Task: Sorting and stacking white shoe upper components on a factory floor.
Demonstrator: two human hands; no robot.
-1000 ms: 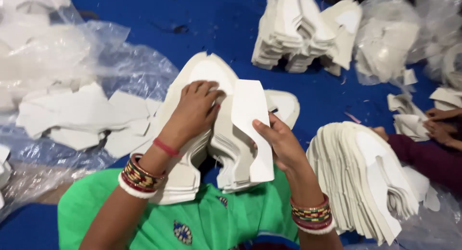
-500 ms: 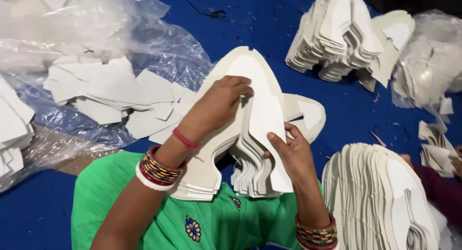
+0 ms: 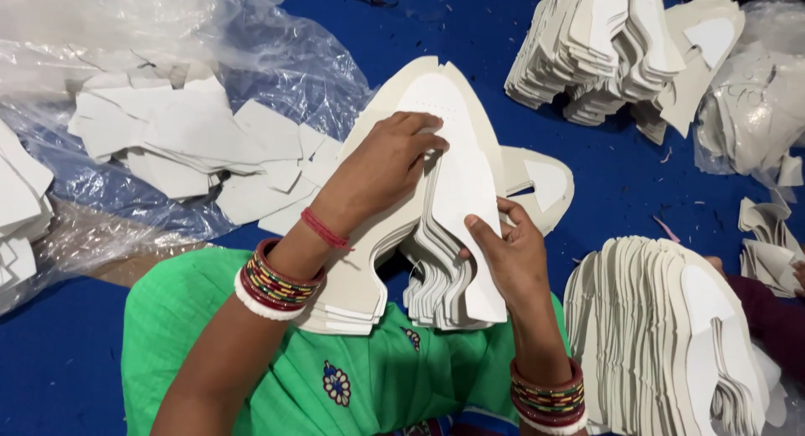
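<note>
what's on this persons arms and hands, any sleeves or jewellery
No sleeves show on the forearms. The left hand has a thin red thread at the wrist and, further up, a stack of bangles: red, multicoloured striped and a white one. The right hand has a similar red and striped stack. No rings visible.
</note>
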